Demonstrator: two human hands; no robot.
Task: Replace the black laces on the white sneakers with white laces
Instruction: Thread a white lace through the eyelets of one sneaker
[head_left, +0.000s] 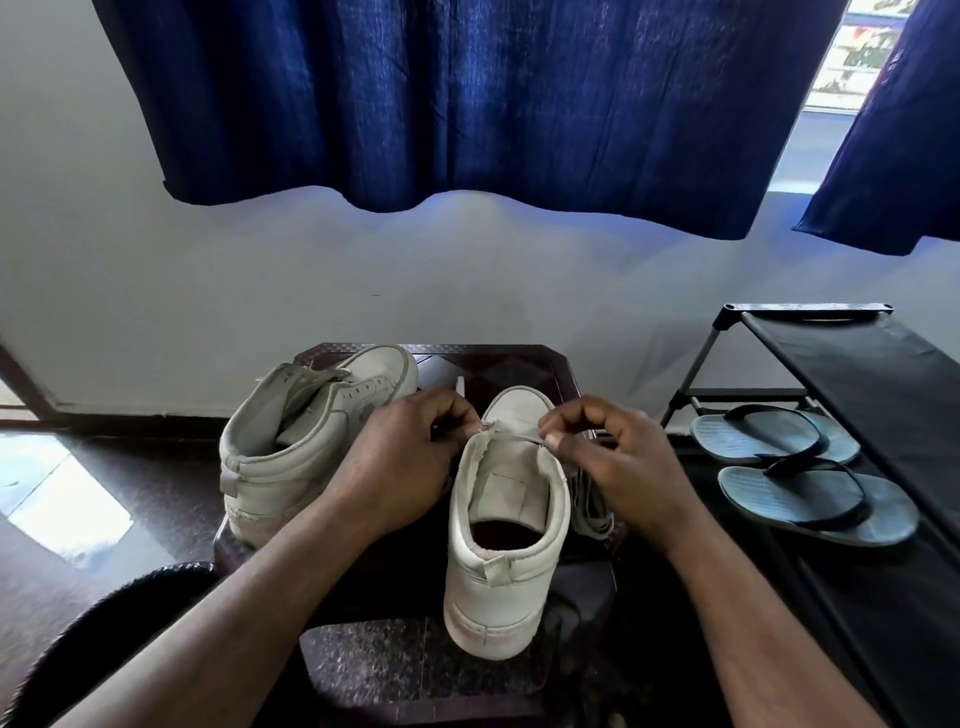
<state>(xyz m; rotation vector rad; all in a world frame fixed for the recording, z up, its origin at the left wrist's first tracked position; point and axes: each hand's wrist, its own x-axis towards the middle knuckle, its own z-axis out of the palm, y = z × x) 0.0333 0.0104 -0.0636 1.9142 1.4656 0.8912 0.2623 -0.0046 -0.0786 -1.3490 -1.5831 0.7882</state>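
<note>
Head view: a small dark table (519, 358) stands against a pale wall and carries two white sneakers. At the table's far-left corner, the left sneaker (311, 441) lies tilted, its opening toward the camera and its toe toward the far edge. No lace is visible in its eyelets.

The left hand (400, 467) reaches in front of this sneaker. Its thumb and curled fingertips (474, 429) pinch one end of the white lace (517, 438) at the left collar edge of the centre sneaker (498, 582).

The centre sneaker stands upright, heel at the near edge, toe pointing to the far edge. The white lace runs taut across the top of its tongue, from the left side to the right.

The right hand (623, 467) pinches the lace's other portion between thumb and forefinger; the remaining fingers are curled. Folded lace lengths (589, 506) hang just beside the sneaker's right wall, below this hand.

Right of the table, a black shoe rack (883, 374) holds a pair of blue flip-flops (810, 493). A blue curtain (467, 104) hangs above.
</note>
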